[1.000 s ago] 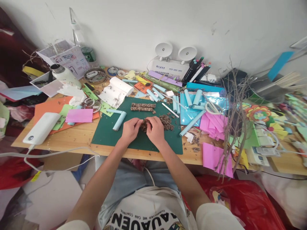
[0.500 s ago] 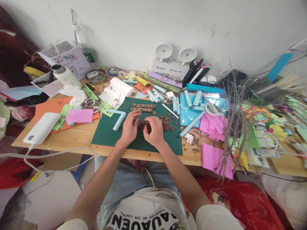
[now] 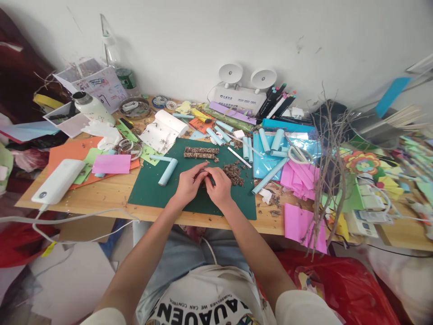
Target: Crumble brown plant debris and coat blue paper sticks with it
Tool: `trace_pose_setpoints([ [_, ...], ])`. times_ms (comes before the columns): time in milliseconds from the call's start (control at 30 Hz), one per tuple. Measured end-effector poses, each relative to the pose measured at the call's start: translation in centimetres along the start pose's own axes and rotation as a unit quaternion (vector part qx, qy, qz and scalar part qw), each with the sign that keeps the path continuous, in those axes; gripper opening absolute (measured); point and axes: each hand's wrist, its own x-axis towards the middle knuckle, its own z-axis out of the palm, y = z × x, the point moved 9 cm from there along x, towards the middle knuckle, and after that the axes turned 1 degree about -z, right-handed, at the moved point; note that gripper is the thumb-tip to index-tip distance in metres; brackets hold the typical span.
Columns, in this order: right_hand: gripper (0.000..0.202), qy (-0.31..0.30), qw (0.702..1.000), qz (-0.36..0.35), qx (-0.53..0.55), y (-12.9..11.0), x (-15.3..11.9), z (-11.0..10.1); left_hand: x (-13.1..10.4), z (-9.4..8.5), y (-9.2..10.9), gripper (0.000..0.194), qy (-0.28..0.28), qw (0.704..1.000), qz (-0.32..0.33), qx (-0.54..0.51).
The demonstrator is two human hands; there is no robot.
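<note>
Over the green cutting mat [image 3: 149, 192], my left hand [image 3: 190, 180] and my right hand [image 3: 217, 184] meet with their fingers closed and fingertips touching. A little brown crumbly stuff shows between them, but the fingers hide what they hold. Just right of my right hand lies a pile of brown dried bits [image 3: 234, 173]. Behind the hands, two brown crumb-coated sticks [image 3: 201, 152] lie side by side. To the left is a light blue paper tube [image 3: 168, 172] with a thinner one against its top.
A white stick [image 3: 239, 157] lies on the mat's right part. Beyond it are blue tubes, scissors [image 3: 300, 154], pink paper [image 3: 302, 225] and upright dry twigs [image 3: 326, 180]. A white power bank [image 3: 58, 181] with its cable is at the left; an emergency light [image 3: 241, 97] stands behind.
My hands have drawn together, the left one moving right and slightly nearer. The brown stuff seen between them before is now mostly covered by fingers.
</note>
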Motion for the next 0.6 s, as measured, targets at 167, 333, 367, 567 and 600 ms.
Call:
trace_pose_setpoints([
  [167,0.015,0.022,1.000,0.005,-0.010,0.4,0.0,-0.5,0.1,-0.9,0.4,0.024,0.018,1.000,-0.015,-0.002],
  [333,0.023,-0.009,1.000,-0.004,0.018,0.3,0.1,0.1,0.1,-1.4,-1.2,0.028,0.027,0.990,-0.081,-0.114],
  [367,0.025,-0.009,1.000,-0.006,0.023,0.2,0.1,0.1,0.1,-1.4,-1.6,0.029,0.028,0.987,-0.095,-0.130],
  [567,0.018,0.011,0.998,0.019,0.051,0.5,0.3,-0.5,-0.9,-0.6,-1.9,0.027,0.034,0.985,-0.087,-0.144],
  [600,0.017,-0.003,0.998,0.029,0.052,0.6,0.2,-0.2,-1.0,-0.4,-1.7,0.026,0.032,0.988,-0.076,-0.129],
])
